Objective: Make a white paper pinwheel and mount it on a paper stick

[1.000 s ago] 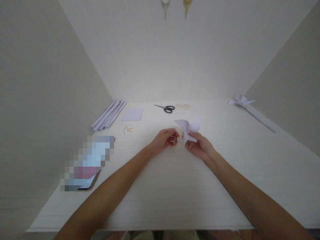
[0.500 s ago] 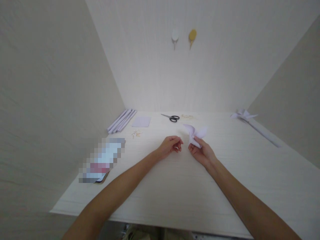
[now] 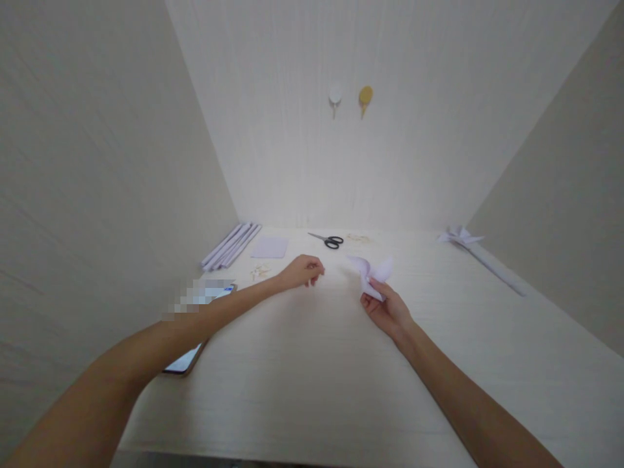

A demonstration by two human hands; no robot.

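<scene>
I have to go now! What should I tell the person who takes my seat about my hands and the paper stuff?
Right hand: shut on the folded paper piece, held just above the table.
Left hand: loosely curled, not visibly holding anything, out to the left near the small pale bits.
Around: scissors at the back, a flat paper square, a row of folded strips by the left wall, a phone at the left edge, a finished-looking paper shape on a long stick far right.
Done: the piece has folded, curled flaps.
Left: it is not on any stick yet.
</scene>
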